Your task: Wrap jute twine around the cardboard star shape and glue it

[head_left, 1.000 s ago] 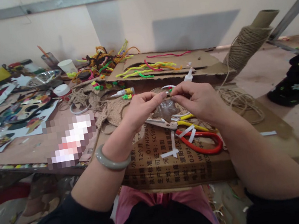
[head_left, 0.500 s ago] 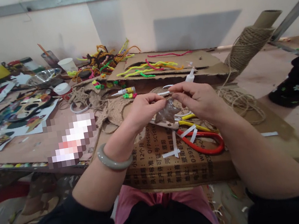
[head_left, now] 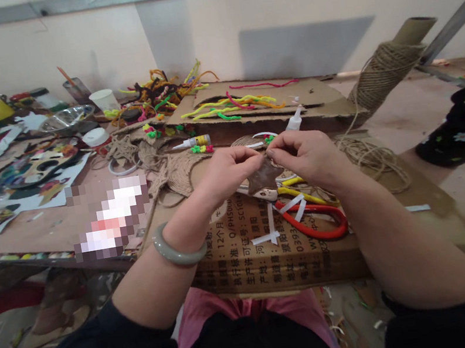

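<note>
Below my fingertips hangs a brown star-shaped piece (head_left: 261, 180), smooth and slightly shiny. My left hand (head_left: 230, 173) pinches it near its upper point, thumb against forefinger. The fingers of my right hand (head_left: 307, 152) are closed at the same upper point, almost touching the left fingertips; they partly hide the grip. Just under the star lie red-handled scissors (head_left: 339, 221) and a tool with yellow handles (head_left: 291, 192). White paper strips (head_left: 272, 232) rest by the scissors on a printed cardboard box (head_left: 230, 269).
Behind my hands are a small glue bottle (head_left: 295, 119), a yellow-labelled glue tube (head_left: 200, 141) and coloured pipe cleaners (head_left: 238, 103) on cardboard. A twine roll (head_left: 388, 67) leans at right, beside loose twine (head_left: 376, 165). Left stand a paper cup (head_left: 104, 100) and a white-lidded jar (head_left: 96, 138).
The star has turned so its flat face shows more plainly and its glare is gone. My right hand has shifted slightly, and both hands have stayed close together.
</note>
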The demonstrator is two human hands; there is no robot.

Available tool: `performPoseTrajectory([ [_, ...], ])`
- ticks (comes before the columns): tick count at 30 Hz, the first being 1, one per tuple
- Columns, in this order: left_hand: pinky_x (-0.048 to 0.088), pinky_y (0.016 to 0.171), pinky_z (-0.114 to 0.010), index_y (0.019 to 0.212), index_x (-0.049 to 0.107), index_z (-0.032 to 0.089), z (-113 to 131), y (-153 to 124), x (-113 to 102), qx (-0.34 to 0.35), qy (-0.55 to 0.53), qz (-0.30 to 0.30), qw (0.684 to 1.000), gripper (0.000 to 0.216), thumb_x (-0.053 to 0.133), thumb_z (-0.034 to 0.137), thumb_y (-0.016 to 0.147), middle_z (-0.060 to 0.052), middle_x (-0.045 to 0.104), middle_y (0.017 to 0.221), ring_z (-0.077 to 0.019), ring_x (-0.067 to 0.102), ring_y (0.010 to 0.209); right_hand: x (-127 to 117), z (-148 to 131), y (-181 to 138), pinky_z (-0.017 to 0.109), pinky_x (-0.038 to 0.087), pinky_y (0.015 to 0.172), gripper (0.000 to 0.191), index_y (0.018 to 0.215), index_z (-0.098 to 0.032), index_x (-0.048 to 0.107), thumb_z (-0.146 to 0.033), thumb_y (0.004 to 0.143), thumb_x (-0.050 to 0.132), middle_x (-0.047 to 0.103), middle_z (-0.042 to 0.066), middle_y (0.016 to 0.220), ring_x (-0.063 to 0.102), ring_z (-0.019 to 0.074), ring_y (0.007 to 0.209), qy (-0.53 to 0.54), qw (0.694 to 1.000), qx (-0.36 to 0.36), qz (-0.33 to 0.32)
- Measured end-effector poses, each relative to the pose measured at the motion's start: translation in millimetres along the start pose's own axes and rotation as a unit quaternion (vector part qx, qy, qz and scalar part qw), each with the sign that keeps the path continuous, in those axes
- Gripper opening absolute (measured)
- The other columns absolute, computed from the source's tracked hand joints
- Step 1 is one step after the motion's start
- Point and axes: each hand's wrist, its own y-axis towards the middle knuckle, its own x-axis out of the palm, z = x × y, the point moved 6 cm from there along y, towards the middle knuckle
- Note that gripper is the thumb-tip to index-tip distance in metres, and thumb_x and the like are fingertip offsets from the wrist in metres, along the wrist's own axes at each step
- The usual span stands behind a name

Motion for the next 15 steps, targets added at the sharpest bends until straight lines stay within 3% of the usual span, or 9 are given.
performPoseTrajectory([
  [10, 0.039, 0.055, -0.022, 0.071, 0.074, 0.013, -3.1, 1.2, 2.1, -0.019, -0.007, -0.007, 1.000, 0.009, 0.069, 0.020, 0.071, -0.002, 0.067, 0.065, -0.0082, 0.053, 0.057, 4.7, -2.3, -4.0, 0.028, 0.040, 0.063, 0.016, 0.080, -0.020, 0.071, -0.027, 0.085, 0.059, 0.073, 0.004, 0.075, 0.061, 0.0158, 0.066, -0.066, 0.997, -0.028, 0.020],
  [15, 0.041, 0.058, -0.022, 0.068, 0.073, 0.013, -4.3, 2.3, -3.1, -0.018, -0.038, 0.049, 0.998, 0.006, 0.070, 0.018, 0.070, -0.001, 0.066, 0.064, -0.0075, 0.052, 0.058, 3.0, -5.0, -5.9, 0.030, 0.045, 0.069, 0.021, 0.085, -0.020, 0.072, -0.028, 0.090, 0.054, 0.075, 0.006, 0.085, 0.065, 0.0185, 0.076, -0.065, 0.995, -0.054, 0.049],
])
